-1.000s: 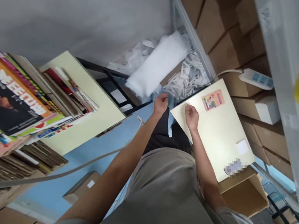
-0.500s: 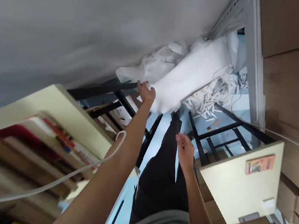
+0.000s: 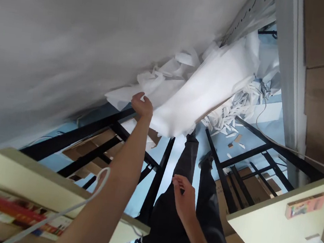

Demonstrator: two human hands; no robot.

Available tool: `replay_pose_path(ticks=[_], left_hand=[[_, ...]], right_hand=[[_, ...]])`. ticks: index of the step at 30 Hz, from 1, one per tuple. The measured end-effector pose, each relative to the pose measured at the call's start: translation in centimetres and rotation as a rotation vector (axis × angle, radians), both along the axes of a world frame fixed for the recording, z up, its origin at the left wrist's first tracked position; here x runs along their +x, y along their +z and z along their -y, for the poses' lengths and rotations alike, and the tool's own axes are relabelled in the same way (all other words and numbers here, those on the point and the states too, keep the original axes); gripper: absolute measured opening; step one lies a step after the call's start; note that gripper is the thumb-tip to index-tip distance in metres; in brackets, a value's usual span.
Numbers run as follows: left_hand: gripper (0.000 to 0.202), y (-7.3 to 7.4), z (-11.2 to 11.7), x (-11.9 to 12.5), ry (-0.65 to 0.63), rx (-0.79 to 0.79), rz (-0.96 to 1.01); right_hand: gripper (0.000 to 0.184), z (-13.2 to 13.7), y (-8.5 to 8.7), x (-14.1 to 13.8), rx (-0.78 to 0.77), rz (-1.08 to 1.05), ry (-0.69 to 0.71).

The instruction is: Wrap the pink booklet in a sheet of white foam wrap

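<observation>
A stack of colourful printed covers (image 3: 6, 212) lies on a pale tabletop (image 3: 39, 179) at lower left, a white cord (image 3: 81, 202) looping across its edge. Above it, the left hand (image 3: 142, 105) reaches up with fingers curled onto the edge of a white foam sheet (image 3: 201, 91), which drapes over a black metal frame (image 3: 156, 168) beside the grey wall. Lower and further right, the right hand (image 3: 185, 195) hangs loosely half-open, holding nothing, over dark trousers. Shredded white paper strips (image 3: 233, 114) litter the blue floor behind. At far right, a cream board (image 3: 273, 226) bearing a small colourful sticker (image 3: 305, 205) rests on cardboard boxes.
</observation>
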State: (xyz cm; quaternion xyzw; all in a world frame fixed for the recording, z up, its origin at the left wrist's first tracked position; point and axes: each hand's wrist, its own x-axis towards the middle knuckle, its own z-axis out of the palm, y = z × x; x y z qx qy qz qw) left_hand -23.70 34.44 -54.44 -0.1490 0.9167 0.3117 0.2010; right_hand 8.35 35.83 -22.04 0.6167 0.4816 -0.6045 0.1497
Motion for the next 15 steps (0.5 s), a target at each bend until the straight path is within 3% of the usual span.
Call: replay_pose_path(ticks=[3, 7, 10, 15], left_hand=[[0.026, 4.1, -0.5, 1.4, 0.062, 0.004, -0.043], [0.009, 8.3, -1.9, 2.3, 0.083, -0.039, -0.082], [0.011, 9.9, -2.9, 2.6, -0.001, 0.003, -0.121], [0.028, 10.9, -5.2, 4.6, -0.281, 0.192, -0.158]], right_hand=[[0.036, -0.9, 1.2, -1.2, 0.000, -0.035, -0.008], [0.037, -2.2, 2.6, -1.9, 0.026, -0.093, -0.034], [0.038, -2.9, 3.1, -1.5, 0.024, -0.115, -0.040], [0.043, -3.3, 2.6, -0.5, 0.028, -0.125, -0.069]])
